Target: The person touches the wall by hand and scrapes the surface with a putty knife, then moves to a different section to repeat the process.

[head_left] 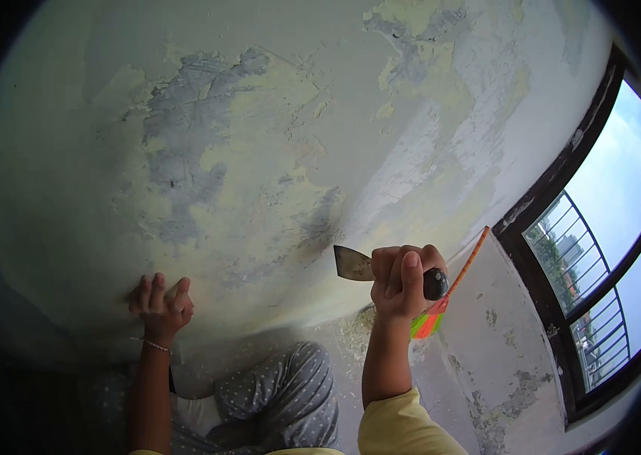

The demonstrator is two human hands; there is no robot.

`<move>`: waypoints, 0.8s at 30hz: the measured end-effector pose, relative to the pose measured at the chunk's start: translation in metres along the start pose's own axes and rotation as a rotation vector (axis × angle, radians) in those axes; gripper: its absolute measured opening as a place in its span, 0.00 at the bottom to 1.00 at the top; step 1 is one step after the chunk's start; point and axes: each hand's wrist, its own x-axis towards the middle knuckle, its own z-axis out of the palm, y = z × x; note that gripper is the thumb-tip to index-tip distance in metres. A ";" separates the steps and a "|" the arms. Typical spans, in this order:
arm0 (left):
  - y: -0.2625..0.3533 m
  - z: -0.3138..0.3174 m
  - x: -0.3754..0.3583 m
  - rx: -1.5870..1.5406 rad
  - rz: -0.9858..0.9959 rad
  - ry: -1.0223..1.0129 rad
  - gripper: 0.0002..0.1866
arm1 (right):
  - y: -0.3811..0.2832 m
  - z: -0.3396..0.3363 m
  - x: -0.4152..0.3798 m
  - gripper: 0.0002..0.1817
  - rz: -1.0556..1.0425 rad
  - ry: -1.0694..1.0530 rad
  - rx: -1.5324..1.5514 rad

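My right hand (400,282) is wrapped around the dark handle of a putty knife (352,264). Its flat metal blade points left, with the tip close to the scraped wall (275,167). Grey and pale yellow patches show on the wall where the top coat has come away. Lower left, my left hand (163,307) rests against the wall with its fingers apart and holds nothing. A thin bracelet circles that wrist.
Behind my right hand stands a broom with an orange handle (469,262) and green and red bristles (427,326). Crumbled debris (362,334) lies along the wall's foot. A dark-framed window (563,318) with outside railings is at the right. My bent knee (298,379) is below.
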 end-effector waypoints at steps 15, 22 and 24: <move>0.065 -0.044 0.099 -0.226 0.188 -0.602 0.30 | 0.037 -0.106 -0.274 0.25 0.817 0.804 0.899; 0.127 -0.019 0.178 -0.095 0.377 -0.467 0.35 | 0.058 -0.114 -0.313 0.28 1.161 0.624 1.043; 0.142 -0.015 0.190 -0.013 0.359 -0.375 0.35 | 0.063 -0.123 -0.315 0.27 1.143 0.474 1.237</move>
